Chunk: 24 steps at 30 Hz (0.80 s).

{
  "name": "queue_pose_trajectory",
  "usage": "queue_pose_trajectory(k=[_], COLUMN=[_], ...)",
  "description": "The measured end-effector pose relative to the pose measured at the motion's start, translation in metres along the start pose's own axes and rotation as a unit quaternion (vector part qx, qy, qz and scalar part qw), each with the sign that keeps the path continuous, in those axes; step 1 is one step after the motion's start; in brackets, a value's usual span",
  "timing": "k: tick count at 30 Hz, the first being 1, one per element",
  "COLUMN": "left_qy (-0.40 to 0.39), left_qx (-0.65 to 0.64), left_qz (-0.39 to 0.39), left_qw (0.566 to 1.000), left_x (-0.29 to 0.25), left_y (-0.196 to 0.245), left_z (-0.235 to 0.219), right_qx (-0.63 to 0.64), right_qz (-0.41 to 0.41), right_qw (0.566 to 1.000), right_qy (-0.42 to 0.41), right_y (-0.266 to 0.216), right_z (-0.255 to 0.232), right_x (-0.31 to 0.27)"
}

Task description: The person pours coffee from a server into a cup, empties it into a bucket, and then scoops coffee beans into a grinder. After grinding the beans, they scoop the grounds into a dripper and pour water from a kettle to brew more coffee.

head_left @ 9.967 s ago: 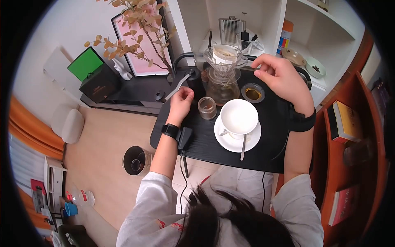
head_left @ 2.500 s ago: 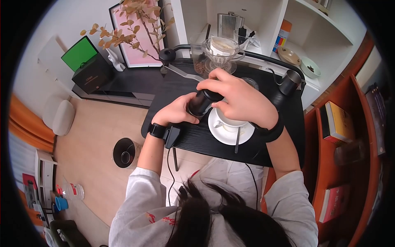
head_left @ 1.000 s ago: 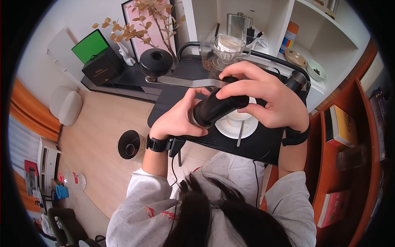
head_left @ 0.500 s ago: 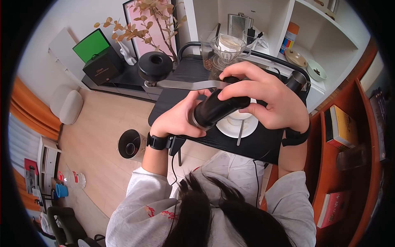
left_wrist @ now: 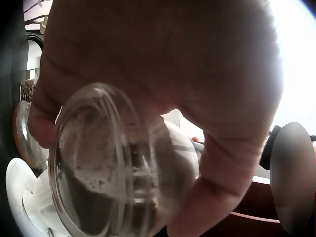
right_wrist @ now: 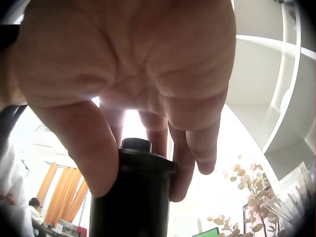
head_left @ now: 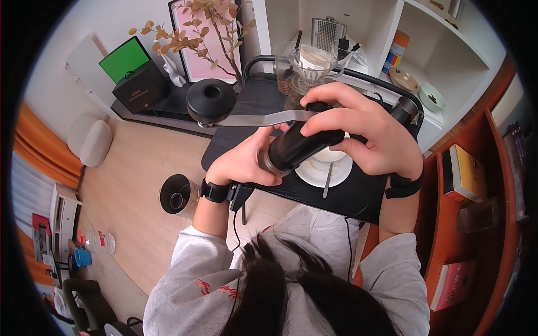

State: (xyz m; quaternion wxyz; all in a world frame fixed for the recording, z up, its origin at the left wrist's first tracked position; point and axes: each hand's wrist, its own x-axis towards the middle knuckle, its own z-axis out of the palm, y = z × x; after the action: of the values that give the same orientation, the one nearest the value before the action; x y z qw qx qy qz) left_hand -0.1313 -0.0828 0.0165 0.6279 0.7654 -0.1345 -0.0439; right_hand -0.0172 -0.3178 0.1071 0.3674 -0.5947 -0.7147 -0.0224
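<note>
Above the black table (head_left: 246,101), a black hand coffee grinder (head_left: 300,147) is held tilted, its crank and round black knob (head_left: 211,102) sticking out to the left. My left hand (head_left: 242,162) grips its lower end. In the left wrist view, that end is a clear glass jar (left_wrist: 89,173) with brownish powder clinging inside. My right hand (head_left: 372,131) holds the grinder's top between thumb and fingers; the right wrist view shows the fingertips around the black cap (right_wrist: 143,160). Partly hidden behind the grinder are a white cup (head_left: 336,155) and saucer (head_left: 342,175) with a spoon (head_left: 328,180).
At the table's back stand a glass dripper (head_left: 314,67) with a paper filter and a glass of coffee beans (head_left: 284,84). A dark metal pot (head_left: 404,111) is at the back right. A wooden bookshelf (head_left: 431,224) borders the right; a bin (head_left: 178,195) stands on the floor.
Ten seconds ago the grinder stood on the table and the glass jar sat beside it. Both are now joined and raised in my hands. Over the last second the grinder has barely shifted.
</note>
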Motion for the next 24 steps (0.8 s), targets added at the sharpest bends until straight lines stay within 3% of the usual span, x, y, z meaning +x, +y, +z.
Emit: queue_pose_trajectory(k=[3, 9, 15, 18, 21, 24], left_qy=[0.018, 0.030, 0.122, 0.201, 0.295, 0.344], left_qx=[-0.023, 0.011, 0.110, 0.180, 0.312, 0.351], left_qz=[-0.022, 0.030, 0.047, 0.053, 0.089, 0.146], left_qw=[0.999, 0.999, 0.985, 0.961, 0.899, 0.858], left_x=[0.000, -0.001, -0.002, -0.002, 0.001, 0.006], left_y=[0.002, -0.002, 0.004, 0.008, -0.003, -0.014], left_z=[0.002, 0.003, 0.015, 0.025, 0.032, 0.036], right_qx=[0.009, 0.005, -0.030, -0.048, -0.060, -0.049], right_qz=[0.008, 0.029, 0.049, 0.042, 0.038, 0.059], right_qw=[1.000, 1.000, 0.998, 0.997, 0.996, 0.996], right_qy=[-0.002, -0.002, 0.016, 0.039, 0.060, 0.048], right_y=[-0.001, 0.001, 0.000, 0.005, 0.006, 0.001], right_z=[0.002, 0.003, 0.003, 0.004, 0.007, 0.009], right_x=[0.001, 0.002, 0.002, 0.002, 0.003, 0.003])
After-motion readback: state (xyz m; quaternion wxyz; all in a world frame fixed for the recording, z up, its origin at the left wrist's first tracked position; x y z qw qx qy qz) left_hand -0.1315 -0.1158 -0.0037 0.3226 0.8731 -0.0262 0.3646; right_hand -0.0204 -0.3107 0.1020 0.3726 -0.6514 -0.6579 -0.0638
